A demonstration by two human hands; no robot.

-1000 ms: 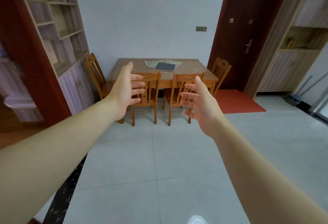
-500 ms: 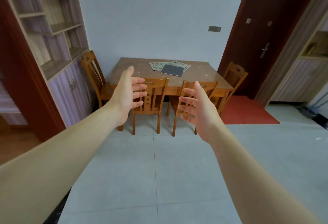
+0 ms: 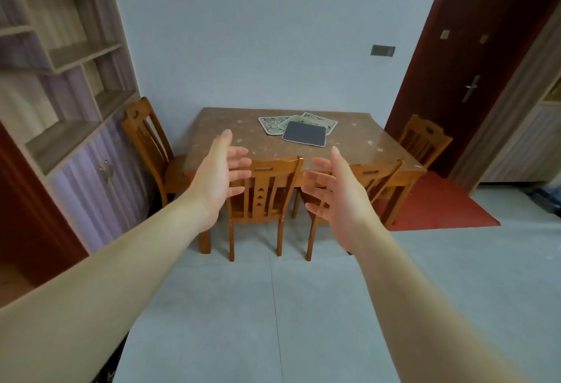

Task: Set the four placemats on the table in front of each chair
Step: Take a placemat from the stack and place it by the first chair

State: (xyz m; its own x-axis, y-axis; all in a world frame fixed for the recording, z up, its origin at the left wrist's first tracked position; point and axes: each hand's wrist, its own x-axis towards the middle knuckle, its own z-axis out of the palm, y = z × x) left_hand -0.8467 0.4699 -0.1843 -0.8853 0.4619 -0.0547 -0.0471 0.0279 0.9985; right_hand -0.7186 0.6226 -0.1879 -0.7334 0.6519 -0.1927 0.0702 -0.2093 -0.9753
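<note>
Compared with the earlier frame, the wooden surface (image 3: 379,139) and its chairs fill more of the view and sit closer beyond the hands, while the arms reach forward in the same pose. The left hand (image 3: 217,179) and the right hand (image 3: 337,193) are both held out in the air, palms facing each other, fingers spread and relaxed, holding nothing.

The placemats (image 3: 299,127) lie in one overlapping pile on the far part of the surface, beyond the gap between the two hands and slightly toward the right hand. The top one, a dark grey placemat (image 3: 304,133) with rounded corners, covers parts of three paler patterned ones that fan out behind it.

Two chairs stand between the hands and the surface: the near left chair (image 3: 267,188) just past the left hand's fingertips, and the near right chair (image 3: 379,176), partly hidden by the right hand. The left end chair (image 3: 145,136) stands outside the left hand, beside a shelf unit (image 3: 69,79). The right end chair (image 3: 425,139) stands outside the right hand, before a dark red door (image 3: 473,48) and a red mat (image 3: 437,203).
</note>
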